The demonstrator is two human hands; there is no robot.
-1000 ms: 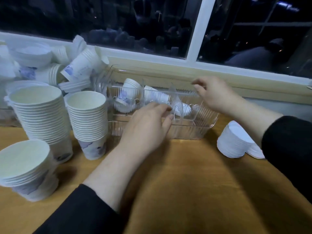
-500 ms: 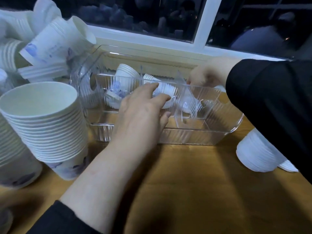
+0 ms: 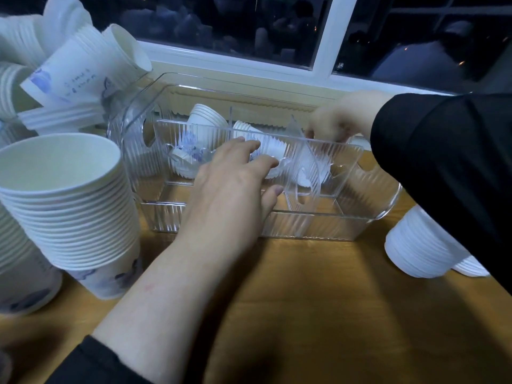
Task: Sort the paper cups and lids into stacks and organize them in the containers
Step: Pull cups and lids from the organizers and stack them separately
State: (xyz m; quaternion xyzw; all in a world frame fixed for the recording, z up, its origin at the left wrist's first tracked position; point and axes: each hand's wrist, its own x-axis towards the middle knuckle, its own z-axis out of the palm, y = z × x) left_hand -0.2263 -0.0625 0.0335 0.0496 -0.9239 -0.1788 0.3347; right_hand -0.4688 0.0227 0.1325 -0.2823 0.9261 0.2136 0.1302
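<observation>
The left hand [image 3: 232, 178] is laid flat, fingers extended, on the clear container [image 3: 360, 217]. The right hand [image 3: 336, 120] is curled at its far rim; its grasp is indeterminable. Tipped cup stacks [image 3: 205, 117] inside may be jammed by the tilted divider [image 3: 304, 162].

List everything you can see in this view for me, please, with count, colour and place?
clear container: one, transparent ribbed plastic with dividers, on the table below the window.
cup stacks in the container: two, white with blue print, lying tilted in the rear compartments.
upright cup stack: one in full view, white, left of the container; part of another at the left edge.
tumbled cups: several stacks, white, piled at far left behind the container.
lid stack: one, white, on the table right of the container.
table: one, wood-coloured.
window: white frame, dark panes, along the back.
left hand: reaching over the container's front wall, fingers straight.
right hand: at the rear right of the container, blurred; black sleeve.
</observation>
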